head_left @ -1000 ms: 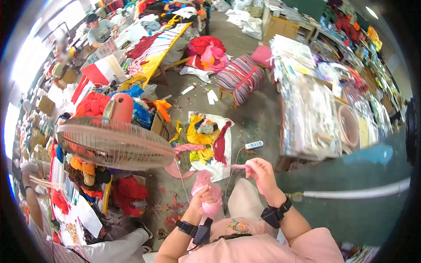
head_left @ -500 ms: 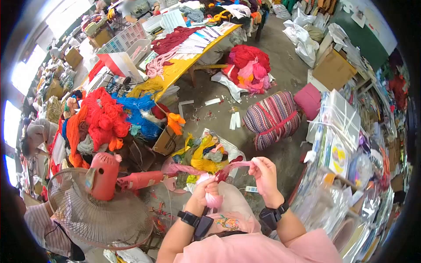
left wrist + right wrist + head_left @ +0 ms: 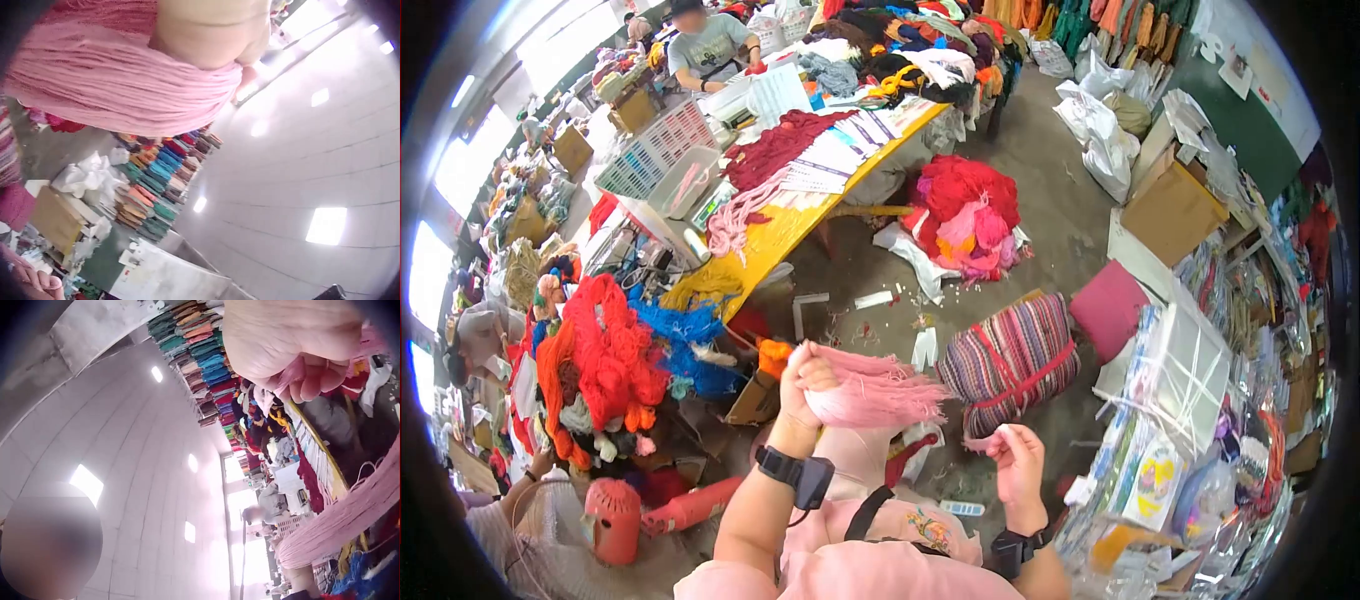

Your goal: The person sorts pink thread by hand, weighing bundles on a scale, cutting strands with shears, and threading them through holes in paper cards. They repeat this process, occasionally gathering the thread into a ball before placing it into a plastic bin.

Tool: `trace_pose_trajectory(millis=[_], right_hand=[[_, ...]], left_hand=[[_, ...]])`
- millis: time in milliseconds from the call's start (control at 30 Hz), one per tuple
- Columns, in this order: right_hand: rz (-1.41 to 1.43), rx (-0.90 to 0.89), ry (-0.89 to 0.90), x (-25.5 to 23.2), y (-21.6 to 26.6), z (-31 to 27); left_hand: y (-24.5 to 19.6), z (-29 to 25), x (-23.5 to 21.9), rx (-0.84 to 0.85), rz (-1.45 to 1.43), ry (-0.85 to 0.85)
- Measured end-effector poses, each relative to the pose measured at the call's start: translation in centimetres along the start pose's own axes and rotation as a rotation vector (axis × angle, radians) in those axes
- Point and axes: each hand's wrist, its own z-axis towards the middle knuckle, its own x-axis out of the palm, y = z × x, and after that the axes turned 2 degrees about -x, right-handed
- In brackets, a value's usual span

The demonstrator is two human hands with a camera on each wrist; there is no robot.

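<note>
A skein of pale pink yarn (image 3: 870, 390) is gripped at one end by my left hand (image 3: 808, 385), raised at mid-view. From that fist its loose strands fan out to the right. In the left wrist view the pink yarn (image 3: 119, 87) loops round the hand. Lower and to the right, my right hand (image 3: 1018, 468) pinches a short piece of pink yarn (image 3: 980, 441) between thumb and fingers. The right wrist view shows that pink piece (image 3: 289, 376) coming out of the curled fingers, with the larger skein (image 3: 344, 528) below.
A yellow table (image 3: 785, 245) with papers and dark red yarn stands ahead. Red and orange yarn (image 3: 600, 340) is heaped at left, near a red fan (image 3: 612, 515). On the floor are a red-pink yarn pile (image 3: 965, 210) and a striped bundle (image 3: 1010, 360). Another person (image 3: 710, 50) is behind the table.
My left hand has risen and moved left, away from the right hand, and the pink skein now spreads out from it. My right hand has lowered, still pinching pink yarn. The view has shifted.
</note>
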Motion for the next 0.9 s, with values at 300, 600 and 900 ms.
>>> trace_pose_trajectory(millis=[300, 600, 900], right_hand=[[-0.059, -0.112, 0.191, 13.9, 6.0, 27.0], [-0.038, 0.05, 0.312, 28.4, 9.7, 48.2], [-0.087, -0.727, 0.49, 45.4, 27.7, 82.6]], left_hand=[[-15.6, 14.6, 9.3, 0.27, 0.02, 0.162], [-25.3, 16.5, 18.2, 0.649, 0.008, 0.233], [-35.9, 21.0, 28.2, 1.233, 0.592, 0.254]])
